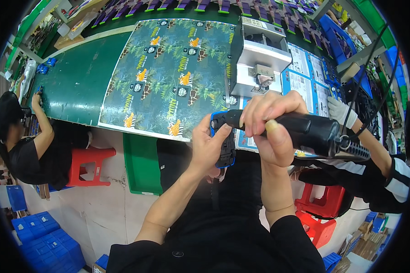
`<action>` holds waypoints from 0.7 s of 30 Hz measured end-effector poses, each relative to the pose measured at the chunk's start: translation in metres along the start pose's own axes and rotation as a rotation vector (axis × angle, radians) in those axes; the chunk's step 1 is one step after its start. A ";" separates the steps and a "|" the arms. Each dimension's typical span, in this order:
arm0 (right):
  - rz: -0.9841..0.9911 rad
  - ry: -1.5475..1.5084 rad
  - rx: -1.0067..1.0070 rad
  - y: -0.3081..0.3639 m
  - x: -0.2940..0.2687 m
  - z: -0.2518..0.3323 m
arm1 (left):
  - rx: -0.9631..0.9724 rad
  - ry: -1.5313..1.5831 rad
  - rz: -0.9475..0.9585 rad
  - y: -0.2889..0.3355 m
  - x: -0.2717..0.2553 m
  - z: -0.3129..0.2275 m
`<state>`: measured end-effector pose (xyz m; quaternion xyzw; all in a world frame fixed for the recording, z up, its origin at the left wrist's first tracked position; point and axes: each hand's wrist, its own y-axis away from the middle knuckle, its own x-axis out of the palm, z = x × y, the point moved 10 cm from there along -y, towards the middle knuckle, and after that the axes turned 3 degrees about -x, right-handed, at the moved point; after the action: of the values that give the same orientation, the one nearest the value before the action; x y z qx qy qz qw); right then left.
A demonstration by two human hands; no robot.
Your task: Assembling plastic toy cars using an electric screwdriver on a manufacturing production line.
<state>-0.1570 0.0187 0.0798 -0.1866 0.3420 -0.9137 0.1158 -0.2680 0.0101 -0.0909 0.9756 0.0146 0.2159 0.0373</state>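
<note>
My left hand [207,148] is closed around a blue-and-black toy car [226,155], its black underside turned up and a blue edge showing. In my right hand [278,125] is a black electric screwdriver [307,133], lying nearly level with its cord end to the right. Its tip end reaches the upper part of the car beside my left thumb; whether the bit touches a screw is hidden. Both hands are just off the near edge of the table, in front of a silver metal machine [259,57].
A printed sheet [168,77] with jungle animals covers the table's middle. Purple pieces line the conveyor behind. At left, a seated person [27,141] works near small blue cars [43,68]; at right, another's gloved hand [340,111]. A green tray [141,164] and red stools [87,166] stand below.
</note>
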 end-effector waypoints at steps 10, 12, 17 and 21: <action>-0.030 -0.036 0.014 0.003 -0.012 0.003 | 0.048 -0.063 0.027 0.000 0.006 -0.001; -0.022 -0.070 0.003 0.004 -0.012 0.005 | 0.045 -0.088 0.026 0.000 0.007 -0.001; -0.001 -0.066 -0.050 -0.003 -0.012 0.013 | -0.019 0.011 0.030 -0.003 0.009 -0.005; 0.011 -0.136 -0.200 -0.036 -0.034 0.043 | -0.459 0.569 -0.045 -0.018 0.002 0.022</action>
<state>-0.1109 0.0318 0.1253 -0.2567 0.4240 -0.8596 0.1244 -0.2568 0.0263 -0.1111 0.8421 -0.0029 0.4753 0.2546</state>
